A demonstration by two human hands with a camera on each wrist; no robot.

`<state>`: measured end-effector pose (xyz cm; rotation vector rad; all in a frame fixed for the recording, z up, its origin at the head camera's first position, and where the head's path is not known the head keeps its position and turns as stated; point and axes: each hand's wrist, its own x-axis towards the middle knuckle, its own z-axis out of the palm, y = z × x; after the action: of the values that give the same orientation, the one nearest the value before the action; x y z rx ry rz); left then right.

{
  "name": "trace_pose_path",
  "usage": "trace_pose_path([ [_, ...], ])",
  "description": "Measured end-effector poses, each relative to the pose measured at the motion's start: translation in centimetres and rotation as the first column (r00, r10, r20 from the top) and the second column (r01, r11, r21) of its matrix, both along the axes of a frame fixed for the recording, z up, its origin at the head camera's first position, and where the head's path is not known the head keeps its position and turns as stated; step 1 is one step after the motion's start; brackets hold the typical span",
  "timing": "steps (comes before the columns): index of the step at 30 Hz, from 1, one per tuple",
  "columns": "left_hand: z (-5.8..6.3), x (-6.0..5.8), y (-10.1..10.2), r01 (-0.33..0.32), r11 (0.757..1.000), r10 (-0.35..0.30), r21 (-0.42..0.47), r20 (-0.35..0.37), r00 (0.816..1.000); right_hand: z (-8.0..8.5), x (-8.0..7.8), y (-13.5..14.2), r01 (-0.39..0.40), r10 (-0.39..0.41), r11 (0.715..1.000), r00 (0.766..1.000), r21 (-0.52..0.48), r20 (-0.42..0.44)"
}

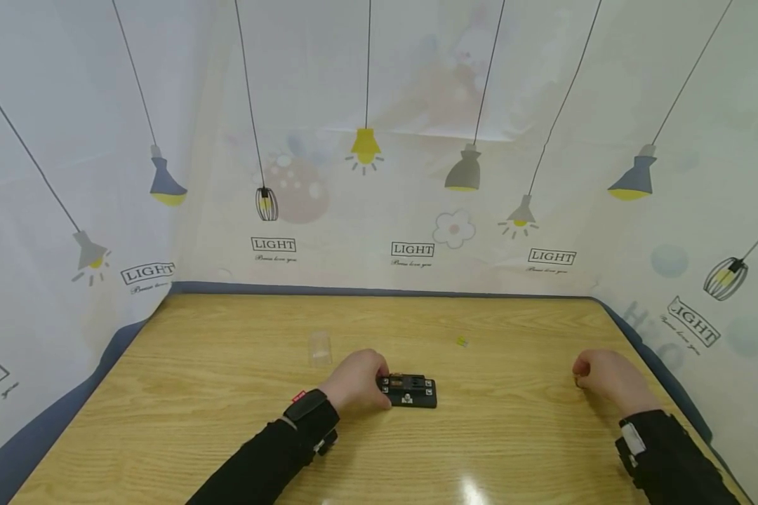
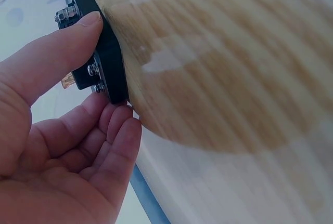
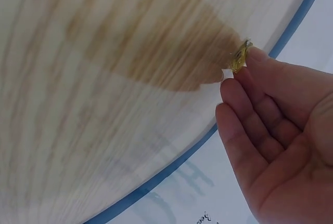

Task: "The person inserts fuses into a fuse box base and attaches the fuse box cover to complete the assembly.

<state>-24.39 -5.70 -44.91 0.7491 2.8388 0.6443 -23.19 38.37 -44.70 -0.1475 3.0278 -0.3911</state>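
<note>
My left hand (image 1: 356,382) grips the left end of a black fuse holder (image 1: 417,401) on the wooden table. Thumb and fingers sit on opposite edges of its base in the left wrist view. Metal screw terminals (image 2: 93,70) stand out from the holder, and an amber translucent piece (image 2: 67,80) shows beside them. Far to the right, my right hand (image 1: 613,379) pinches a small yellow translucent blade fuse (image 3: 239,58) between thumb and index fingertip, close over the table near its right edge. The fuse is partly hidden by the fingertips.
Behind my left hand lies a clear plastic cover (image 1: 319,349). A small yellow piece (image 1: 462,341) lies farther back, between the two hands. The wooden table (image 1: 227,365) is bordered at the back and sides by a printed cloth (image 1: 366,231) with lamp pictures.
</note>
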Motion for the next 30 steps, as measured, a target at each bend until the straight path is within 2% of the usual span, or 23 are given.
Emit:
trace_pose_path([
  [9, -0.03, 0.07, 0.01, -0.009, 1.0, 0.009, 0.012, 0.006, 1.0, 0.1, 0.08, -0.31, 0.018, -0.018, 1.0, 1.0, 0.016, 0.014],
  [19, -0.17, 0.03, -0.07, 0.01, 1.0, -0.009, 0.007, -0.015, 1.0, 0.15, 0.48, -0.49, 0.036, -0.036, 0.999, 0.999, -0.026, 0.009],
  [30, 0.13, 0.2, -0.08, 0.014, 1.0, -0.014, 0.024, -0.012, 1.0, 0.19, 0.14, -0.4, 0.046, -0.047, 0.999, 0.998, 0.007, 0.039],
])
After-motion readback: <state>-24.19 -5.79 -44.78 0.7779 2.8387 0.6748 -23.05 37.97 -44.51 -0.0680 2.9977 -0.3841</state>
